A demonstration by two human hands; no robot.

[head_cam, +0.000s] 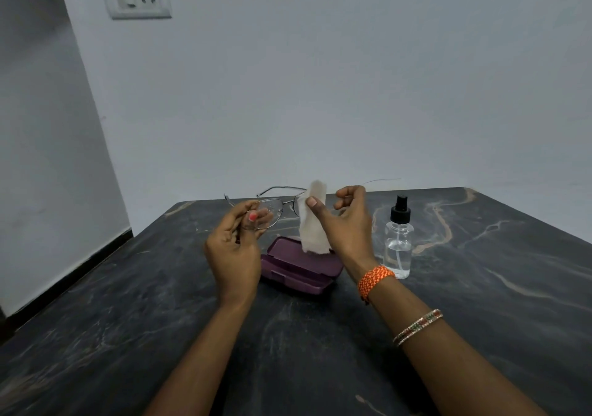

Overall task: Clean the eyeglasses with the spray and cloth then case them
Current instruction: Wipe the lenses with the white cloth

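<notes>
Our left hand (234,249) grips the glasses (269,212); our right hand (347,223) pinches the cloth (312,223) over one lens, above the open case (298,268).

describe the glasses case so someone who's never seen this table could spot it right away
On the dark marble table, look just beyond the person's wrists, left of the clear spray bottle. The glasses case lies there open, under the hanging cloth. It is the only purple thing on the table, a hard box with rounded corners.
</notes>
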